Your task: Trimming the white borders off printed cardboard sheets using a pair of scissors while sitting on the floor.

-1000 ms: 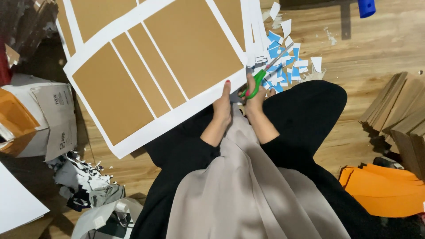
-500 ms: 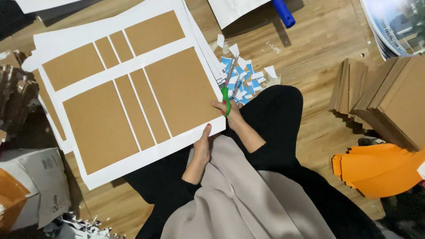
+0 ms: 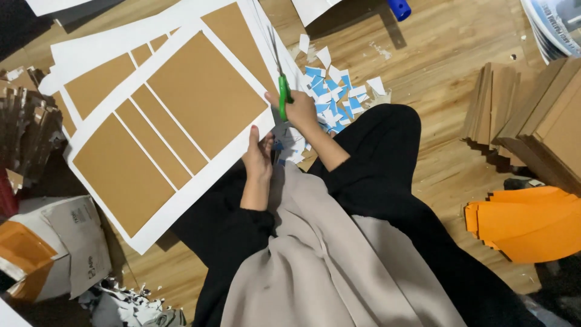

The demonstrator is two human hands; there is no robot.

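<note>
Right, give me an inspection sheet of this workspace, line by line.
Surface: wooden floor, worn, with paper bits on it.
Job's things: large white sheet with brown panels lying over the lap and floor; green-handled scissors at its right edge.
Clutter: blue and white paper scraps; brown card stacks; orange sheets; crumpled box; blue cylinder.
Fingers: left hand pinches the sheet's near edge; right hand holds the scissors, blades along the sheet's edge.
Cables: nothing seen.
Surroundings: person seated on the floor, black sleeves, beige cloth over the lap.
</note>
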